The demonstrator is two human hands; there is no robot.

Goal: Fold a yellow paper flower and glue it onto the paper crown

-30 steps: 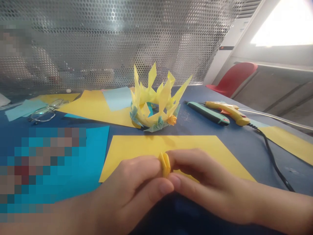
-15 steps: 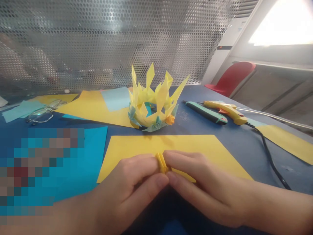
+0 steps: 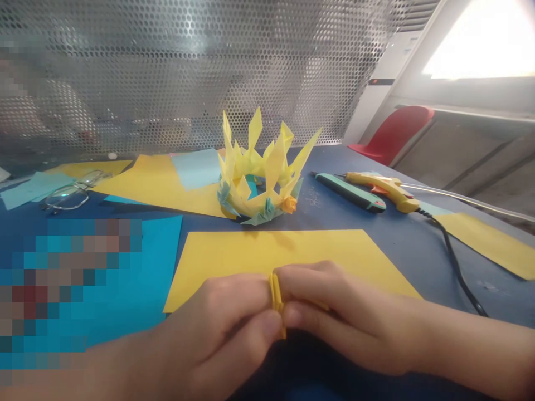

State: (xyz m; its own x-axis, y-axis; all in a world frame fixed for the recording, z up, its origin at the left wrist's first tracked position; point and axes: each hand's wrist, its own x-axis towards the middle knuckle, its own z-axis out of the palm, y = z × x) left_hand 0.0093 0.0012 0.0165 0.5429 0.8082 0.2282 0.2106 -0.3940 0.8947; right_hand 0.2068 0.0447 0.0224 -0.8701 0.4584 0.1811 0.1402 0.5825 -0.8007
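Observation:
Between my two hands is a small folded strip of yellow paper (image 3: pixel 276 291), standing on edge and pressed from both sides. My left hand (image 3: pixel 234 312) is closed, its thumb and fingers against the strip's left face. From the other side my right hand (image 3: pixel 334 312) pinches it with thumb and bent fingers. The lower end of the strip pokes out below the thumbs; the rest is partly hidden by fingers. Under and beyond the hands lies a flat yellow sheet (image 3: pixel 271 248). Behind that sheet stands a yellow paper crown (image 3: pixel 261 172) with blue-green folded pieces and an orange paper flower.
Right of the crown lie a green-and-black utility knife (image 3: pixel 351 192) and a yellow glue gun (image 3: pixel 380 189) with a black cord. Eyeglasses (image 3: pixel 67 195) and paper sheets (image 3: pixel 167 184) are at the back left. A blue sheet (image 3: pixel 137 289) lies left, partly pixelated. A perforated metal panel (image 3: pixel 179 72) rises behind.
The folded strip has turned more upright, and its lower end now shows below the thumbs. Both hands have shifted slightly; the right thumb has moved up a little. The view has drifted slightly.

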